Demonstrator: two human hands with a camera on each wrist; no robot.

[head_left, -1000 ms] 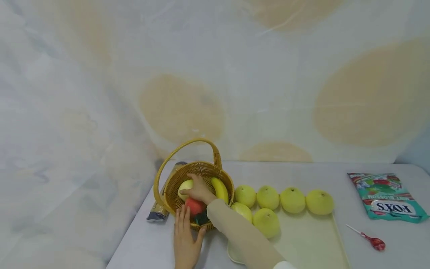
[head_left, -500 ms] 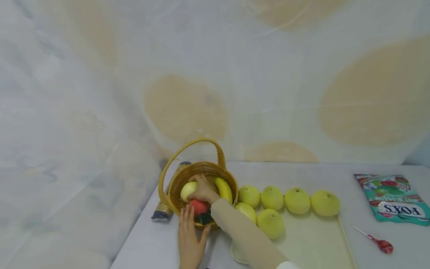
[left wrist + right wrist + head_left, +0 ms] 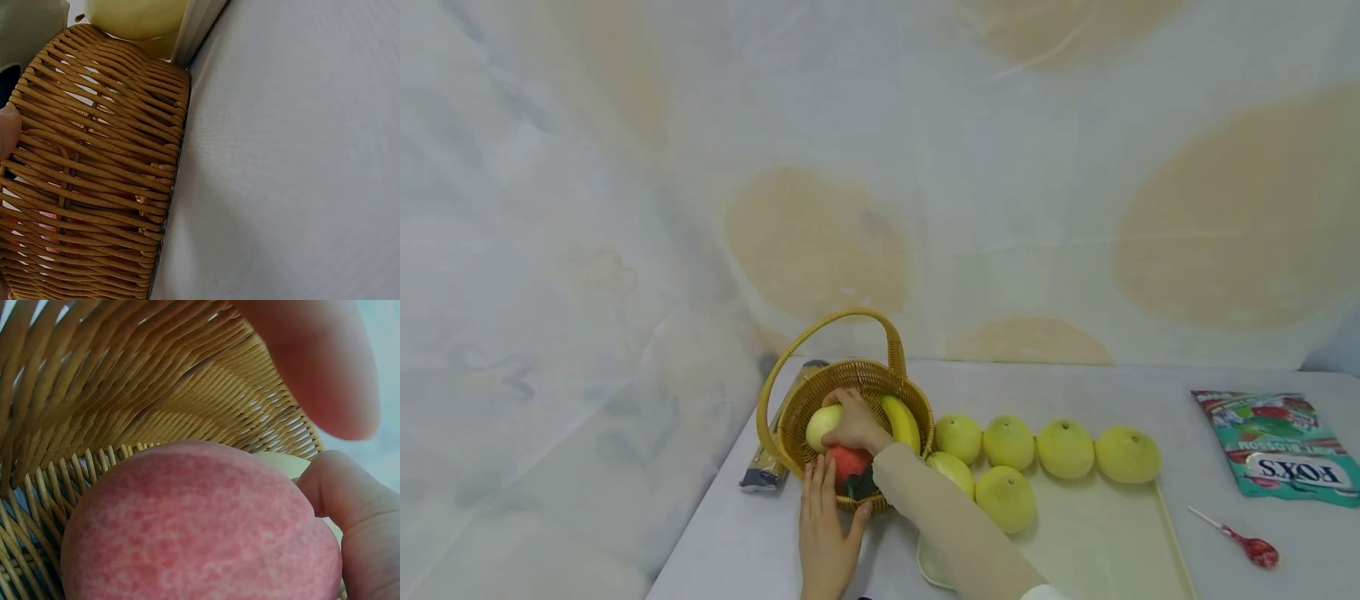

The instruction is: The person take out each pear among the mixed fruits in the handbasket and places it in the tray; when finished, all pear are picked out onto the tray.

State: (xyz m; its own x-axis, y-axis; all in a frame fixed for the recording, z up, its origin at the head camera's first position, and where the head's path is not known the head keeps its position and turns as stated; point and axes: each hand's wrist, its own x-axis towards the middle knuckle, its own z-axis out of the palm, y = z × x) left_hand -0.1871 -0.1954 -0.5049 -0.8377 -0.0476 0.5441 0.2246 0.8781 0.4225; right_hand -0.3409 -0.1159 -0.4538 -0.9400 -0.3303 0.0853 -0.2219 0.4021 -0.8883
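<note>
A tan wicker basket (image 3: 865, 375) with a tall handle stands at the table's left. Reaching down into it, my right hand (image 3: 856, 423) holds a pale yellow round fruit (image 3: 823, 429), thumb and fingers around its right side. Just nearer lies a red peach (image 3: 848, 463), which fills much of the right wrist view and partly hides the pale fruit. My left hand (image 3: 827, 537) rests against the basket's near rim with long, straight fingers; in the left wrist view its thumb tip touches the wicker. A banana (image 3: 901, 423) and a dark green item (image 3: 860, 483) also lie inside.
Several yellow-green pomelo-like fruits (image 3: 1065, 450) sit on a cream tray (image 3: 1097, 542) right of the basket. A brown-gold packet (image 3: 765, 473) lies partly under the basket's left side. At the far right are a teal Fox's bag (image 3: 1281, 446) and a red lollipop (image 3: 1258, 552).
The head view has shifted, so everything appears slightly farther right. My right thumb has drawn back a little across the pale fruit. My left hand keeps its place on the basket.
</note>
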